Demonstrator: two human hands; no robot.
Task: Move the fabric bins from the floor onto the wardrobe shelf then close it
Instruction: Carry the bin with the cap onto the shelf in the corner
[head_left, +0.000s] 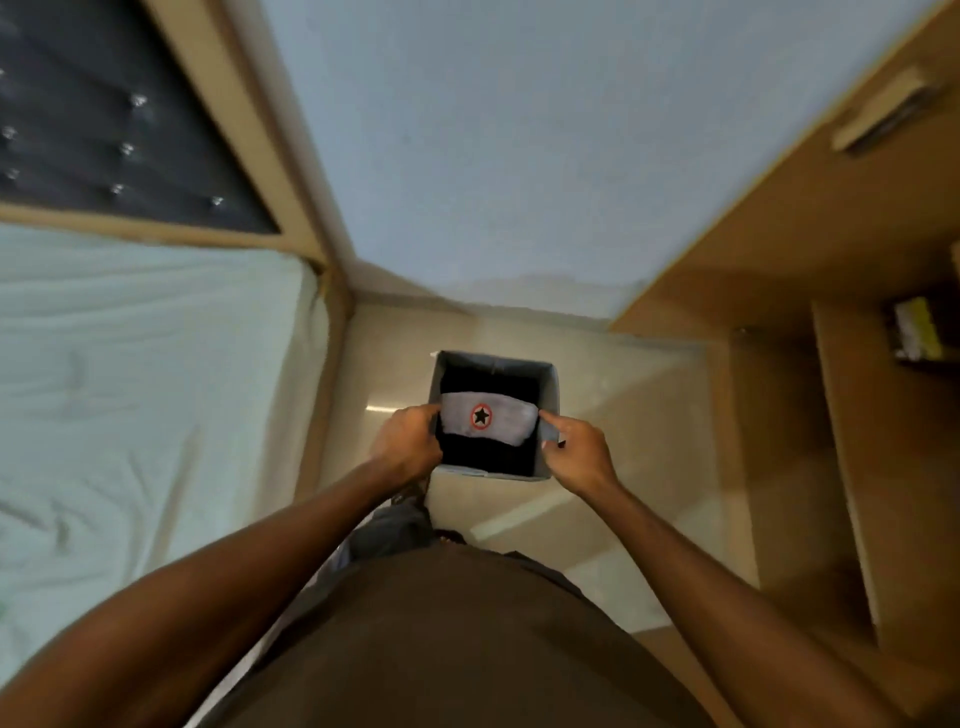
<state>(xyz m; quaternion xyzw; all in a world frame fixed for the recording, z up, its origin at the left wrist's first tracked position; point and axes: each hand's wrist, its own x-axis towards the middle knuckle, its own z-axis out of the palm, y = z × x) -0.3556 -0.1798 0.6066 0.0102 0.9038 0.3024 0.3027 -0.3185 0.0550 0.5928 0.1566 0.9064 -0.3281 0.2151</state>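
A grey fabric bin is in front of me above the shiny floor, open at the top. Inside lie dark folded clothes and a grey piece with a black star in a red ring. My left hand grips the bin's left rim. My right hand grips the right rim, its forefinger stretched along the edge. The wardrobe stands to my right, with its door open and wooden shelves showing.
A bed with a pale sheet and a dark tufted headboard fills the left. A narrow strip of glossy floor runs between bed and wardrobe to the blue wall. Some items sit on a wardrobe shelf.
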